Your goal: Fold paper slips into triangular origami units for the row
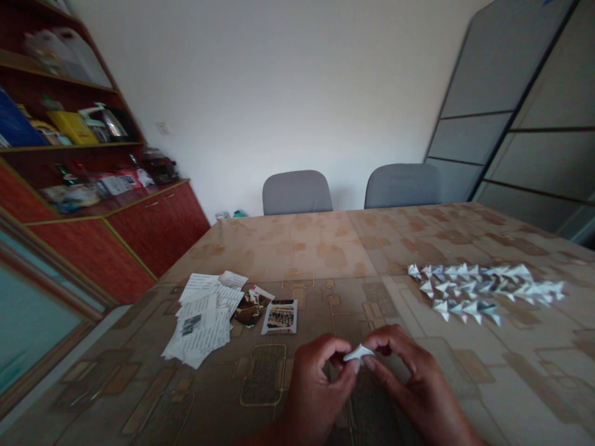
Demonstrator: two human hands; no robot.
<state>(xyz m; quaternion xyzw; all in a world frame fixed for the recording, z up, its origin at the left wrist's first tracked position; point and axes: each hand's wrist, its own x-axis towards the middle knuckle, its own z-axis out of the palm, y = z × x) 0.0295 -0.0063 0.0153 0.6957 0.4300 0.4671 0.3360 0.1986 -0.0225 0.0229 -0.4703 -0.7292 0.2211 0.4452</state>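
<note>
Between my two hands, near the front of the table, is a small folded white paper piece (pixel 358 353). My left hand (pixel 320 378) pinches its left side with thumb and index finger. On the right side, the thumb and fingers of my right hand (pixel 409 371) close on the same piece. To the left lies a loose pile of printed paper pieces (pixel 204 322), with a brown picture piece (pixel 251 308) and a small photo print (pixel 280 316) beside it. Several folded paper pieces (pixel 483 285) stand in rows at the right.
The patterned tablecloth (pixel 325 248) covers the wide table. Two grey chairs (pixel 297 192) stand behind its far edge. A red-brown shelf cabinet (pixel 153 229) with bottles and boxes is at the left, and grey panelled doors (pixel 483 93) are at the right.
</note>
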